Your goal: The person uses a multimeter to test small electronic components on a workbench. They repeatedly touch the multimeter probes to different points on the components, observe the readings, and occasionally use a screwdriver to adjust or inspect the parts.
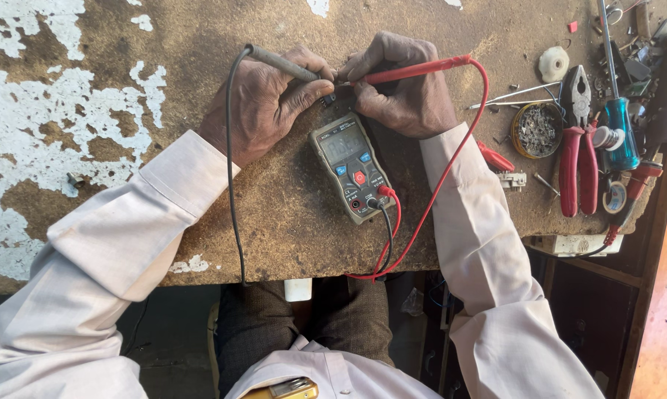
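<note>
My left hand [263, 100] grips a black test probe [280, 63], whose black lead runs down off the table edge. A red test probe [414, 70] sits in my right hand [411, 92]. Both probe tips meet on a small dark part [329, 97] between my hands, too small to make out. Just below it lies a grey handheld multimeter [352, 168] with blue buttons and a red one. Red and black leads are plugged into its lower end.
At the right lie red-handled pliers [579, 148], a blue-handled screwdriver [618, 125], a round tin of metal bits [538, 130], a white plastic piece [554, 63], a tape roll [614, 197] and small clutter. The worn table [89, 111] has flaking white paint on the left.
</note>
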